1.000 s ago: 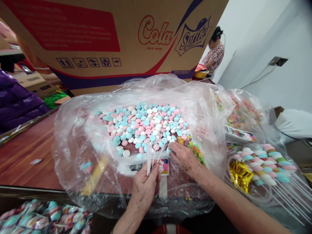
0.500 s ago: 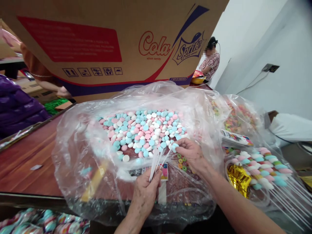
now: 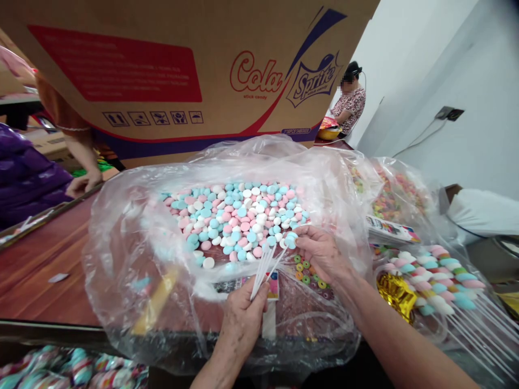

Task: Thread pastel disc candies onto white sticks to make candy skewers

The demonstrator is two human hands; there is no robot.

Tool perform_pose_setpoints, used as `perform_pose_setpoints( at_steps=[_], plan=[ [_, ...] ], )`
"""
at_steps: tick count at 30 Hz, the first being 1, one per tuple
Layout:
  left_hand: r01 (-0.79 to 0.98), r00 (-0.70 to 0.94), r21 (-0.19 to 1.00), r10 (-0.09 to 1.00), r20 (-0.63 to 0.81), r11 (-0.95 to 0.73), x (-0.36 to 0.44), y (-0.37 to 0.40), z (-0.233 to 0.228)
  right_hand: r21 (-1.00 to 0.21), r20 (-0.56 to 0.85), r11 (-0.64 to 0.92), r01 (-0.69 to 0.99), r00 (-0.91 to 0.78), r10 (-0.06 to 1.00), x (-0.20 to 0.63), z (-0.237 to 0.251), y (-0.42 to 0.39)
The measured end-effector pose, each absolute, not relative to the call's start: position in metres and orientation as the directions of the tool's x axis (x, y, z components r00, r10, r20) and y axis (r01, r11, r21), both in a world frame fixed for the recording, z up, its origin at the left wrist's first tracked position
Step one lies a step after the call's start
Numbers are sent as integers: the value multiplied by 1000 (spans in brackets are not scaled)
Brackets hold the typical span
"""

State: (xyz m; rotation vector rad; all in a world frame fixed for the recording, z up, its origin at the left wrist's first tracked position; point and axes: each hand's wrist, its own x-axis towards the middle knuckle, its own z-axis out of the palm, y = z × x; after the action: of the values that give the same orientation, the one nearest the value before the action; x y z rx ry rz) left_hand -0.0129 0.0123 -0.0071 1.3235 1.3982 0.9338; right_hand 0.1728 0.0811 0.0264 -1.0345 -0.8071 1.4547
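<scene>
A bundle of thin white sticks [image 3: 263, 268] is gripped in my left hand [image 3: 245, 310], fanned upward and away from me. My right hand [image 3: 320, 249] pinches a pale blue candy [image 3: 291, 239] between thumb and fingertips, at the tip of one stick. Whether the stick has entered the candy I cannot tell. Just beyond both hands, pink, blue and white candies [image 3: 243, 212] lie heaped in a large clear plastic bag [image 3: 125, 248]. Small ring-shaped candies [image 3: 304, 270] show below my right hand.
A big cardboard box [image 3: 214, 32] stands behind the bag. To the right are finished candy skewers [image 3: 441, 275], gold ties [image 3: 395, 297] and a bag of gummies [image 3: 401, 189]. Wrapped sweets [image 3: 77, 370] lie lower left. A person's hand [image 3: 85, 182] rests at the table's left edge; another person [image 3: 349, 102] is farther back.
The right hand has shifted slightly, still pinching the blue candy by the stick tip. The left hand stays nearly in place. At the left, the other person's hand has come down to the table edge.
</scene>
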Motion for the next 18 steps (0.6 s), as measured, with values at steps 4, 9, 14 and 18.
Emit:
perform_pose_setpoints(
  at_steps=[4, 9, 14, 18],
  plan=[
    [238, 61, 964, 989, -137, 119, -13, 13, -10, -921, -137, -130, -368, -5, 991, 173, 28, 80],
    [212, 73, 962, 979, -192, 173, -12, 12, -12, -971, -40, -40, -237, -7, 999, 175, 26, 78],
    [186, 28, 971, 987, -157, 149, -10, 10, -5, -997, 67, 65, -45, -33, 997, 176, 12, 76],
    [171, 34, 970, 983, -182, 174, -11, 10, -8, -984, 146, 145, 101, 1, 989, 171, -3, 71]
  ],
)
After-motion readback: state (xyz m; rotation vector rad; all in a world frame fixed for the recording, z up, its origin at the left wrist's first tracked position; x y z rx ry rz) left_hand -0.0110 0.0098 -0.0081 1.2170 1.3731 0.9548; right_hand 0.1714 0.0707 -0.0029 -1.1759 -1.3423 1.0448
